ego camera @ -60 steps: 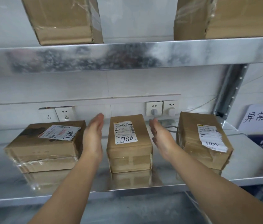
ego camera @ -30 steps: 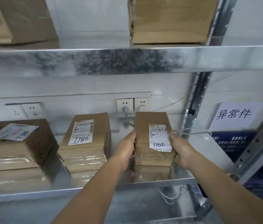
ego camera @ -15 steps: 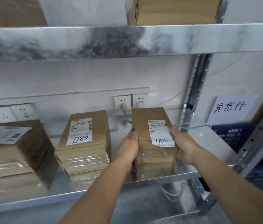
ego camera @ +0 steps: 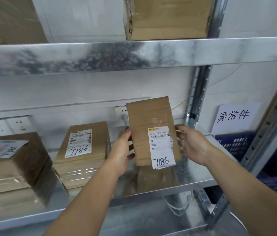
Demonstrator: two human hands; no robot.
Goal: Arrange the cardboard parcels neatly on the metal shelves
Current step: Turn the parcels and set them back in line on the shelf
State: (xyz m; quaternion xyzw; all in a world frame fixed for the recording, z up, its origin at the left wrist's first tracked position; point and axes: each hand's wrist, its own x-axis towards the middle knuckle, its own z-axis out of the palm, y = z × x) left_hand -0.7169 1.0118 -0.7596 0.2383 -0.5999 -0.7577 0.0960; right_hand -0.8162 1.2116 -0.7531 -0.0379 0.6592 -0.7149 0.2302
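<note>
Held parcel (ego camera: pixel 149 126): brown cardboard, stood up on end and tilted slightly, labelled face toward the camera, handwritten number at the foot of the label. Left hand (ego camera: pixel 122 150) grips its left edge, thumb on the front. Right hand (ego camera: pixel 192 145) is clamped on its right edge, fingers curled round. Directly beneath it is the lower metal shelf (ego camera: pixel 193 169); the parcel's bottom edge appears raised off the surface, its reflection showing below. Just left of it a second labelled parcel (ego camera: pixel 85 145) lies flat; further left, a third parcel (ego camera: pixel 12 160). Behind its upper left corner is a wall socket (ego camera: pixel 122 111) with a plug. Above it is the upper shelf (ego camera: pixel 134 55), carrying a larger box (ego camera: pixel 168 17). Right of it are a shelf upright (ego camera: pixel 200 92), a paper sign (ego camera: pixel 234 116) and a blue crate (ego camera: pixel 233 143).
</note>
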